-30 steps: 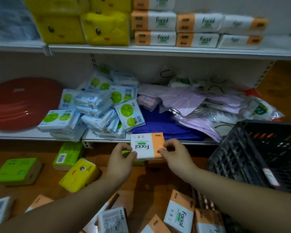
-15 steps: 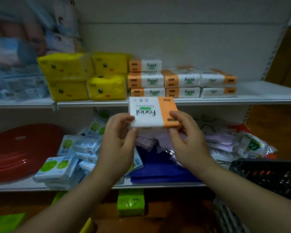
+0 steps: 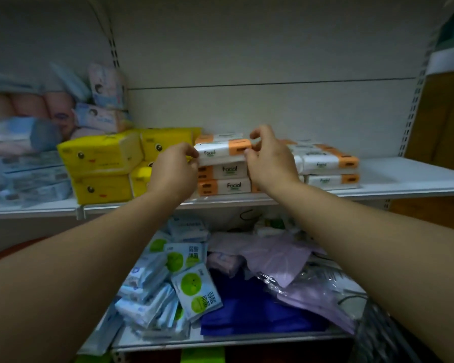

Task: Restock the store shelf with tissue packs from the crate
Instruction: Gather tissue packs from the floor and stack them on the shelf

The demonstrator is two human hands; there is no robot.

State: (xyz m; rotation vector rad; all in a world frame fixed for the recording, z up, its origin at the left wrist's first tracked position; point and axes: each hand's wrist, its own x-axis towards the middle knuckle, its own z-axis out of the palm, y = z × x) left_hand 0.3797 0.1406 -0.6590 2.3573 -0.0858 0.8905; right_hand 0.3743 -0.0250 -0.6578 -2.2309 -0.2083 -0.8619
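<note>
Fingers (image 3: 192,154) of my left hand (image 3: 174,165) are curled in and pinch the white end of the tissue pack (image 3: 219,153). The right hand (image 3: 269,157) pinches its orange end, thumb low and fingertips hooked over the top edge. Both are clamped on it, neither spread. I judge the pack light and soft, a film-wrapped block that gives under pressure and is a little slick. The short ends are therefore the right places to hold it, with a mild squeeze, since a hard one would buckle the middle. It lies flat, label towards me, on top of the stack of matching packs (image 3: 227,178) on the upper shelf (image 3: 409,176); whether it rests fully on the pack beneath or hangs just clear of it I cannot tell. Just left of the stack stand yellow packs (image 3: 100,155) with cartoon faces, and just right sits a second pile of orange-and-white packs (image 3: 325,163). Underneath, the lower shelf (image 3: 247,341) carries green-spotted wipe packets (image 3: 192,286) and lilac bags (image 3: 286,258). A dark meshed shape (image 3: 378,336) at the bottom right may be the crate, but it is too blurred to say.
</note>
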